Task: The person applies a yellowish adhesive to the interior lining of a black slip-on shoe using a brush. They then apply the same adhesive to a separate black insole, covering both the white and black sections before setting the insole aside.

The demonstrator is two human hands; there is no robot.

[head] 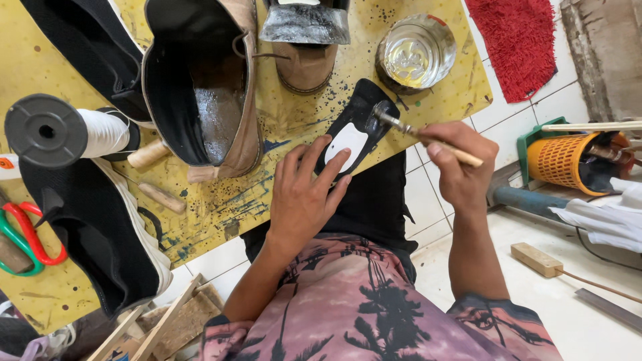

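I see the black insole (pixel 358 124) lying flat at the near edge of the yellow board (pixel 287 117), its heel end hanging a little over the edge toward my lap. It is thin, long and rounded, dull black, with a smooth white oval patch on the part closest to me. The far end looks wet and shiny.

My left hand (pixel 306 194) lies palm down just below the insole, wrist straight. The fingers are spread apart, and two fingertips press flat on the white patch; they pin the insole and do not close around it.

My right hand (pixel 461 164) comes from the right of the insole, forearm almost vertical in the view. Its fingers are closed together around the pale wooden handle of a small brush (pixel 418 134). The brush has a metal collar, and its bristles touch the far, shiny end of the insole.

Just behind the insole stands a round metal tin (pixel 414 53) with clear, glossy liquid inside. To the left of the insole a tan suede shoe (pixel 204 83) lies open, with dark lining and a wet-looking inside sole. Further left of the insole I see a spool of white thread (pixel 73 130) on a black reel, two black knit shoes, and wooden-handled tools. The board itself is worn, with many dark spots and blue scratches.
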